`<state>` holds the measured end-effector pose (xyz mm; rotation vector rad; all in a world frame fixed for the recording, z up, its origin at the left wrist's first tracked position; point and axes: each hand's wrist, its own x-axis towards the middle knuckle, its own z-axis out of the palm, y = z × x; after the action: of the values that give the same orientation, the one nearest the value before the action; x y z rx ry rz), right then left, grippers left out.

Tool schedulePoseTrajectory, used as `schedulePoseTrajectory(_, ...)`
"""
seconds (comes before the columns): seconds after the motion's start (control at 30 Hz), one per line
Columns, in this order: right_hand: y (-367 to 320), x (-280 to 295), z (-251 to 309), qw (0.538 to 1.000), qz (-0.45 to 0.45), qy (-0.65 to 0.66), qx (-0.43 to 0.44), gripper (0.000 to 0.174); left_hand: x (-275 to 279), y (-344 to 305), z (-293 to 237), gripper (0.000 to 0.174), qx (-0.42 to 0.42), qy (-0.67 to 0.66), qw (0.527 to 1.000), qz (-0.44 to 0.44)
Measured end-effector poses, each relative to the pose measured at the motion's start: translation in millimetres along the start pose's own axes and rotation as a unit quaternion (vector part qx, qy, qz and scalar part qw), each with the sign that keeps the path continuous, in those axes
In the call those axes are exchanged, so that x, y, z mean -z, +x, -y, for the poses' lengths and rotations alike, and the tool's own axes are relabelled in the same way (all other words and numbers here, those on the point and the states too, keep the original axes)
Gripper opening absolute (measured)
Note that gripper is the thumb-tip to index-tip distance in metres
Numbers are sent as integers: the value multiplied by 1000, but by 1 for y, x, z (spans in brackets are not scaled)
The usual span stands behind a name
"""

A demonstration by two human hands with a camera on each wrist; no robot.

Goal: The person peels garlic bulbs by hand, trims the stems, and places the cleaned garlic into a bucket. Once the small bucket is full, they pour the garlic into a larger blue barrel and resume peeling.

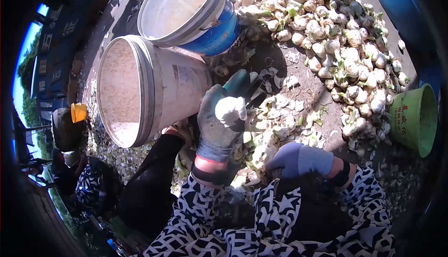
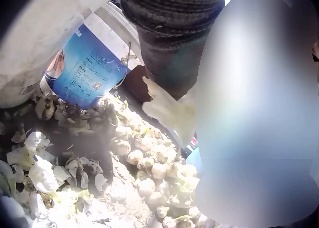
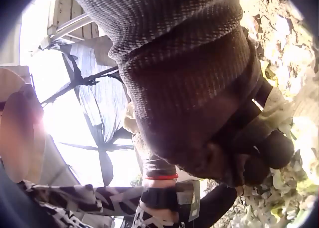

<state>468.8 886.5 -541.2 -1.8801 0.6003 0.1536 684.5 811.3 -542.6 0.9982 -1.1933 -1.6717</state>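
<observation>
A white garlic bulb lies on the upturned palm of my gloved left hand, whose fingers extend away from me. Part of that left hand shows in the left wrist view, beside a pale piece; a blurred patch covers the right side there. Low in the head view, my gloved right hand is near my lap with its fingers curled. In the right wrist view the right hand is in shadow, and a pale strip of skin shows between its curled fingers.
A whitish bucket lies tipped at the left, beside a blue and white bucket. A large heap of garlic bulbs spreads at the back right, near a green bucket. Loose peelings cover the ground between the hands and the heap.
</observation>
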Motion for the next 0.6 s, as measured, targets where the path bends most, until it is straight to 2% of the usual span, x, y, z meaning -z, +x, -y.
schedulePoseTrajectory(0.07, -5, 14, 11, 989, -117, 88, 6, 19, -26, 9, -24, 30, 36, -216, 968, -120)
schedulePoseTrajectory(0.1, -6, 27, 18, 962, -269, 40, 25, 26, -17, 8, -29, 28, 127, -527, 837, -71)
schedulePoseTrajectory(0.13, -2, 38, 18, 920, -388, 26, 40, 42, -17, 8, -29, 28, 128, -527, 837, -70)
schedulePoseTrajectory(0.17, -5, 56, 28, 918, -389, 73, -8, 52, -18, 8, -27, 31, 134, -469, 869, -84)
schedulePoseTrajectory(0.2, 1, 63, 28, 898, -439, 27, 17, 54, -19, 8, -25, 34, 142, -408, 897, -98)
schedulePoseTrajectory(0.27, 22, 73, 28, 883, -457, -107, 13, 41, -16, 7, -13, 34, 145, -398, 900, -105)
schedulePoseTrajectory(0.33, 34, 80, 25, 914, -375, -153, -4, 33, -9, 8, -5, 35, 137, -379, 907, -125)
schedulePoseTrajectory(0.37, 35, 85, 29, 933, -314, -172, -45, 27, -6, 8, -4, 36, 131, -369, 910, -136)
schedulePoseTrajectory(0.4, 36, 81, 30, 933, -312, -174, -40, 27, -3, 6, -4, 36, 127, -368, 910, -140)
schedulePoseTrajectory(0.47, 31, 64, 30, 966, -257, -36, 0, 14, -2, 6, -11, 47, 155, -448, 874, -105)
schedulePoseTrajectory(0.5, 30, 50, 30, 962, -256, 61, 73, 15, 7, 9, -1, 53, 157, -453, 873, -88)
schedulePoseTrajectory(0.53, 27, 43, 32, 962, -187, 165, 116, 24, 4, 6, -12, 53, 177, -491, 850, -71)
schedulePoseTrajectory(0.6, 28, 26, 24, 955, -58, 247, 156, 23, 3, 8, -4, 55, 168, -464, 865, -94)
